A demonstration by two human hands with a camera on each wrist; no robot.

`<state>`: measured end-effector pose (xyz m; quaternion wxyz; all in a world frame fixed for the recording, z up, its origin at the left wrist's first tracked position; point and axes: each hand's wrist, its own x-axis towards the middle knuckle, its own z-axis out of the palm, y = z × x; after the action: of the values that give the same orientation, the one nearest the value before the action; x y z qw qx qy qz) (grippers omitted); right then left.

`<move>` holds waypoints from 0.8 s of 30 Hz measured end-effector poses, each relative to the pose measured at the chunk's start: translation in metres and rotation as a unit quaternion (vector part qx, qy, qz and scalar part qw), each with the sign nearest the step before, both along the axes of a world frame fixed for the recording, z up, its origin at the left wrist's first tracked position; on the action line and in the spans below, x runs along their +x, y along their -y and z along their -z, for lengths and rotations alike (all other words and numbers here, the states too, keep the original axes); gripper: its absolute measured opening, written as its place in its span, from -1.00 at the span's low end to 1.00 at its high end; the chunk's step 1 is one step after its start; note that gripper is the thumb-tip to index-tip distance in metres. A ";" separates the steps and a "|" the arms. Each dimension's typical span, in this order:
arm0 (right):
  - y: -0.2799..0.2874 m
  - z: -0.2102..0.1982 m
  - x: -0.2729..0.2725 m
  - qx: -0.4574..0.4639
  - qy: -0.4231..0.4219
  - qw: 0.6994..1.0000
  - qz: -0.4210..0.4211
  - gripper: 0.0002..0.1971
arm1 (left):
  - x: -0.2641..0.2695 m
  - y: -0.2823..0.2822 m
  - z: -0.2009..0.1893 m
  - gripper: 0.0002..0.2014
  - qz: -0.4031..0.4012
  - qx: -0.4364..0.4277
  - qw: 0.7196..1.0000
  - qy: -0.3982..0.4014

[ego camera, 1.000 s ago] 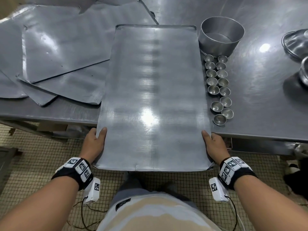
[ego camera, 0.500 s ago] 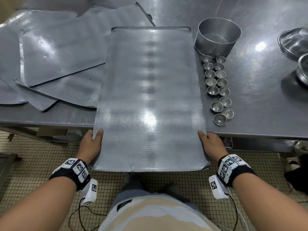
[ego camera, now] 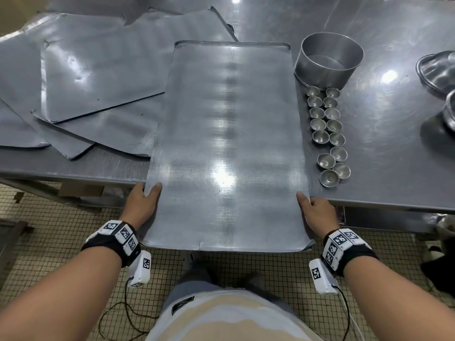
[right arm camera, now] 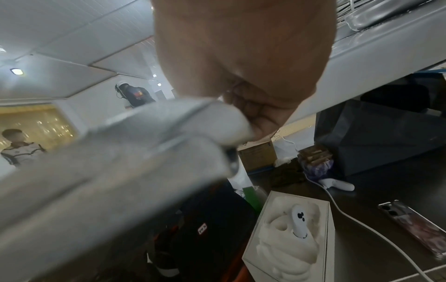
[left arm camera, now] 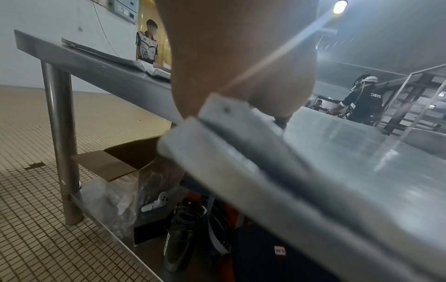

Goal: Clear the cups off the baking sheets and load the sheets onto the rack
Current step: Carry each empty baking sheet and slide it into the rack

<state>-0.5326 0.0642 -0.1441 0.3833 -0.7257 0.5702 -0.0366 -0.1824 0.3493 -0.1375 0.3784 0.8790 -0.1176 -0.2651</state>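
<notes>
Steel table (ego camera: pixel 384 148) is carrying a long bare sheet (ego camera: pixel 226 143) whose near end is jutting past the table's front edge over tiled floor. Left hand (ego camera: pixel 140 205) is gripping the sheet's left side near that end, thumb lying on top and fingers curled beneath; right hand (ego camera: pixel 317 212) is gripping the right side the same way. Small cups (ego camera: pixel 328 134) are sitting in two rows on the table just right of the sheet, with a round pan (ego camera: pixel 328 60) behind them. More sheets (ego camera: pixel 93 77) are lying overlapped on the left.
</notes>
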 end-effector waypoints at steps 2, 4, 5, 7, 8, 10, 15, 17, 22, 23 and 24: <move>0.001 0.000 0.000 0.001 -0.010 1.000 -0.010 -0.36 | 0.000 -0.001 -0.001 -0.66 -0.001 0.009 1.000 0.010; 0.001 0.003 -0.001 0.008 -0.016 1.000 -0.015 -0.36 | 0.001 -0.001 -0.001 -0.62 0.004 0.027 0.999 0.026; 0.002 0.005 -0.001 0.010 -0.020 1.000 -0.017 -0.36 | 0.001 -0.001 -0.002 -0.59 0.009 0.042 0.998 0.038; 0.003 0.005 -0.002 0.012 -0.028 0.999 -0.023 -0.35 | 0.002 0.001 -0.007 -0.52 0.016 0.085 0.994 0.073; 0.003 0.004 -0.003 0.011 -0.032 0.999 -0.027 -0.36 | 0.001 0.003 -0.010 -0.49 0.021 0.107 0.989 0.098; 0.005 0.000 -0.004 0.006 -0.041 0.998 -0.038 -0.38 | 0.000 0.007 -0.014 -0.47 0.037 0.131 0.978 0.155; 0.012 -0.014 -0.014 -0.033 -0.071 0.996 -0.050 -0.42 | -0.009 0.049 -0.029 -0.55 0.099 0.125 0.960 0.232; 0.016 -0.019 -0.023 -0.049 -0.059 0.997 -0.027 -0.48 | -0.019 0.080 -0.036 -0.62 0.142 0.073 0.962 0.223; 0.039 -0.037 -0.052 -0.123 -0.047 0.991 0.022 -0.62 | -0.068 0.161 -0.047 -0.73 0.282 -0.025 0.941 0.188; 0.046 -0.041 -0.058 -0.131 -0.044 0.990 0.032 -0.64 | -0.081 0.177 -0.048 -0.75 0.308 -0.037 0.933 0.180; 0.053 -0.044 -0.063 -0.138 -0.042 0.989 0.043 -0.67 | -0.092 0.193 -0.048 -0.77 0.334 -0.046 0.925 0.172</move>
<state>-0.5951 0.0114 -0.1002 0.2528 -0.7473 0.6061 -0.1007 -0.2748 0.1568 -0.0897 0.2821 0.8023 -0.4802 -0.2149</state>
